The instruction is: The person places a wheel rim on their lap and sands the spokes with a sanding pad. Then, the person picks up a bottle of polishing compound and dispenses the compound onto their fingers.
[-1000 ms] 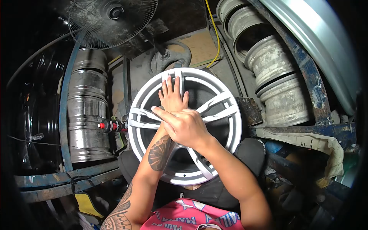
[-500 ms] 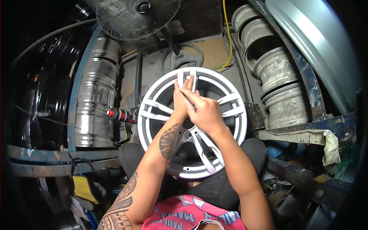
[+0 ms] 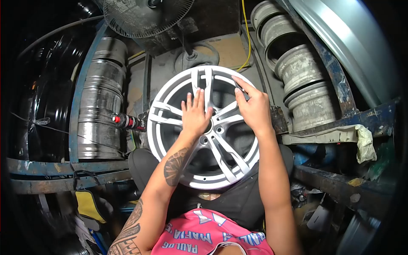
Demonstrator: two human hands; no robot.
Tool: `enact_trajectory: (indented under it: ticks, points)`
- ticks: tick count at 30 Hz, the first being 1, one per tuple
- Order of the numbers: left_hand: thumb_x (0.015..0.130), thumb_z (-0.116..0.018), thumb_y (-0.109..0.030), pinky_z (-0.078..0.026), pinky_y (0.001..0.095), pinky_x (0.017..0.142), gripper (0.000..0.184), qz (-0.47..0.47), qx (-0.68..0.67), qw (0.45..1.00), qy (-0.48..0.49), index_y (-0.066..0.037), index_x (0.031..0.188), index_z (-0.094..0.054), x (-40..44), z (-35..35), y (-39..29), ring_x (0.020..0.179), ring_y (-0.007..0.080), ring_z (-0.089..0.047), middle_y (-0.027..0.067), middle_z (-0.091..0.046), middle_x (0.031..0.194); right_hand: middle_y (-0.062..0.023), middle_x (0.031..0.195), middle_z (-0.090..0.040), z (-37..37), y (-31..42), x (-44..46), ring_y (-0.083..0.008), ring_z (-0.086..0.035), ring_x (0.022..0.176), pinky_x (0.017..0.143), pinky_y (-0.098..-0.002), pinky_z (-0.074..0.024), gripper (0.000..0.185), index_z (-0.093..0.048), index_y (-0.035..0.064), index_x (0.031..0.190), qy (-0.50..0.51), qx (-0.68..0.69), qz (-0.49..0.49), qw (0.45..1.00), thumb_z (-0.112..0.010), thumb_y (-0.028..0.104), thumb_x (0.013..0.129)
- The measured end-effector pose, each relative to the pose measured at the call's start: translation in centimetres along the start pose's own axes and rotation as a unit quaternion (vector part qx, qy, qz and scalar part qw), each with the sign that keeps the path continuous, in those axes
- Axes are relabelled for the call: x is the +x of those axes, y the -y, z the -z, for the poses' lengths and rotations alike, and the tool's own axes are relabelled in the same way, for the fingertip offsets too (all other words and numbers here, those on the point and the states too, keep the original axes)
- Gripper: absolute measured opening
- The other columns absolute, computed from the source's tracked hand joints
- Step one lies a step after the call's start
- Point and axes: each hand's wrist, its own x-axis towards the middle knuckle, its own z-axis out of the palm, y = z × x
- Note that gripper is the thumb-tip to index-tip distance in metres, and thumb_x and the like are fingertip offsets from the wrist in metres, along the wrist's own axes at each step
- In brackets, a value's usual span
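A silver alloy wheel rim (image 3: 230,154) with paired spokes lies face up across my lap, tilted slightly. My left hand (image 3: 195,117) is open over the hub and upper spokes, its fingers spread and pointing away from me. At the upper right of the rim is my right hand (image 3: 253,106), index finger stretched to the outer lip and thumb bent close beside it. Something thin and dark shows between that finger and thumb, too small to name. Part of the hub is hidden under my left hand.
Stacked steel wheels (image 3: 102,100) stand on the left, and worn wheels (image 3: 304,68) on the right. A bottle with a red cap (image 3: 129,122) sits left of the rim. A fan (image 3: 146,19) stands ahead. Blue metal frames (image 3: 42,168) flank me.
My right hand has moved right, from over my left hand to the outer lip. My left hand has drawn back from the top spoke toward the hub. The view has shifted slightly.
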Motion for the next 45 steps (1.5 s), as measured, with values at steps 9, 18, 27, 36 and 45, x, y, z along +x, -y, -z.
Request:
enact_trajectory:
  ticks: [9,18,27,36,45]
  points:
    - [0.104,-0.056,-0.052,-0.028,0.0671,0.122,0.074,-0.08,0.095,0.992,0.031,-0.012,0.164,-0.042,-0.7,2.4,1.9,0.156,0.0432,-0.035,0.0103,-0.037,0.173,-0.0237,0.099,-0.077,-1.4,-1.7,1.3,-0.0321,-0.072,0.068,0.07,-0.0404,-0.0561,0.038,-0.073,0.0115,0.136,0.05,-0.064,-0.012,0.997,-0.072,0.015,0.098]
    - [0.104,-0.053,-0.06,-0.029,0.0664,0.121,0.066,-0.1,0.115,0.985,0.079,-0.034,0.164,-0.042,0.2,5.0,4.8,0.154,0.0492,-0.034,0.0221,-0.032,0.172,-0.0155,0.072,-0.068,-4.9,-2.5,1.9,-0.0387,-0.07,0.069,0.066,-0.0467,-0.0522,0.02,-0.058,0.0043,0.101,0.107,-0.06,-0.083,0.989,-0.074,0.015,0.095]
    - [0.1,-0.06,-0.06,-0.029,0.0719,0.119,0.076,-0.053,0.058,0.995,0.066,-0.029,0.166,-0.04,0.8,4.6,3.9,0.153,0.0498,-0.036,0.0217,-0.038,0.169,-0.0157,0.081,-0.059,-8.1,-3.0,1.0,-0.0394,-0.06,0.07,0.064,-0.0469,-0.0472,0.027,-0.052,0.0017,0.088,0.15,-0.116,0.011,0.982,-0.076,0.014,0.088]
    - [0.101,-0.06,-0.056,-0.024,0.0698,0.123,0.067,-0.051,0.064,0.994,0.076,-0.03,0.162,-0.049,1.1,5.5,3.9,0.153,0.0455,-0.038,0.0204,-0.04,0.168,-0.0163,0.093,-0.069,-10.6,-2.6,0.8,-0.0432,-0.066,0.081,0.071,-0.0469,-0.0517,0.018,-0.062,0.0048,0.105,0.148,-0.144,0.054,0.977,-0.072,0.014,0.094]
    - [0.098,-0.065,-0.055,-0.028,0.0656,0.123,0.086,0.033,0.038,0.996,0.076,-0.011,0.166,-0.037,2.9,5.6,5.4,0.149,0.0434,-0.044,0.0246,-0.047,0.162,-0.0196,0.08,-0.068,-11.9,-3.1,2.2,-0.0378,-0.069,0.073,0.07,-0.0464,-0.0541,0.04,-0.068,0.0081,0.132,0.14,-0.08,-0.065,0.985,-0.072,0.022,0.095]
